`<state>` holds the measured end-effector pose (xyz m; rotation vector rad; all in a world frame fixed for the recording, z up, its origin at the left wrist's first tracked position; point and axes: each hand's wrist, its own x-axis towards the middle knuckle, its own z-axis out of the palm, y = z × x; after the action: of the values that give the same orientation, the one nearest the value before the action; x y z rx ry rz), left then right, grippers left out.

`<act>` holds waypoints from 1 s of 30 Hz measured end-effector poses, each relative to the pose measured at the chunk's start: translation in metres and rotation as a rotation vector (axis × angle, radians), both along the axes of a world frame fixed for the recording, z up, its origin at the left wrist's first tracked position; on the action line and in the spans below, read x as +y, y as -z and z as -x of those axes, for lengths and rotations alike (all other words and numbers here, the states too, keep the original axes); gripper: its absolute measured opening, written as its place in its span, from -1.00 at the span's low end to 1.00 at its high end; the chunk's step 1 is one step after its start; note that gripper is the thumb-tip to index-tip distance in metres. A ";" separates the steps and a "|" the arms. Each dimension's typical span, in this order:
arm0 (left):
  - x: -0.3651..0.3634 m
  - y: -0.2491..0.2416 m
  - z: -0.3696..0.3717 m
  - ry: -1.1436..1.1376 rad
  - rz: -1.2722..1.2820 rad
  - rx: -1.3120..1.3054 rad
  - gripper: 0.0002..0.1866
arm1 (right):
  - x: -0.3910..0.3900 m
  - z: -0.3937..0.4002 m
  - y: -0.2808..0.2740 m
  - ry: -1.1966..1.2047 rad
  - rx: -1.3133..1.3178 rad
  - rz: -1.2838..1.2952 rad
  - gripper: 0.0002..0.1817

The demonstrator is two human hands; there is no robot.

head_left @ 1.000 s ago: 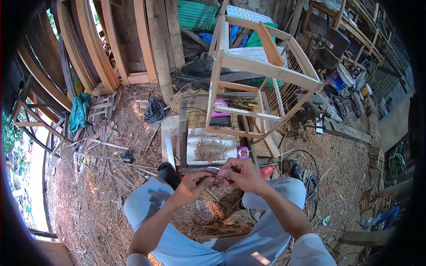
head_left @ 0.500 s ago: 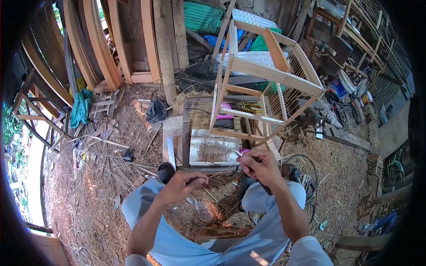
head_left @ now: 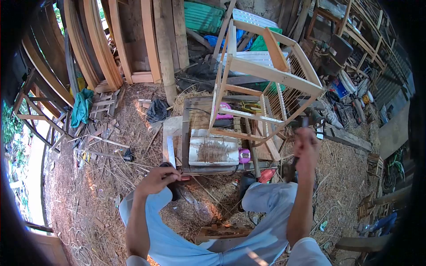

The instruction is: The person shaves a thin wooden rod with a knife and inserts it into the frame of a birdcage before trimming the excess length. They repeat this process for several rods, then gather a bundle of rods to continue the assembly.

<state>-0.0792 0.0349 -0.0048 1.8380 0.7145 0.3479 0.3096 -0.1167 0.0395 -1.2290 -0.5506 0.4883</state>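
Observation:
My left hand (head_left: 155,181) is above my left knee, its thumb and fingers pressed together at a small reddish end; what they hold is too small to tell. My right hand (head_left: 306,148) is raised to the right of the bench, blurred, and closed round a knife-like tool (head_left: 305,123) whose narrow tip points up. Between the hands, farther forward, an open book or stained pad (head_left: 214,148) lies on the low wooden bench (head_left: 186,133). A pink tape measure (head_left: 244,155) sits at the pad's right edge.
A slatted wooden frame (head_left: 275,73) stands tilted over the bench's right side. A red object (head_left: 267,175) lies by my right knee. Curved timber pieces (head_left: 100,44) lean at the back left. Wood shavings and thin strips cover the floor (head_left: 106,177).
My right hand has swung right and up, away from the bench with the tool. My left hand has moved left. The pink tape measure and the red object are now uncovered.

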 end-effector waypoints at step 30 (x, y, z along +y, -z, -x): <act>-0.012 -0.011 -0.071 -0.146 -0.167 -0.139 -0.86 | 0.026 0.105 0.032 -0.865 -0.668 0.132 -0.75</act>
<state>-0.0083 0.0231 0.0060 1.9002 0.7433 0.6413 0.2045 -0.0910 0.0076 -1.2315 -1.6722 0.8403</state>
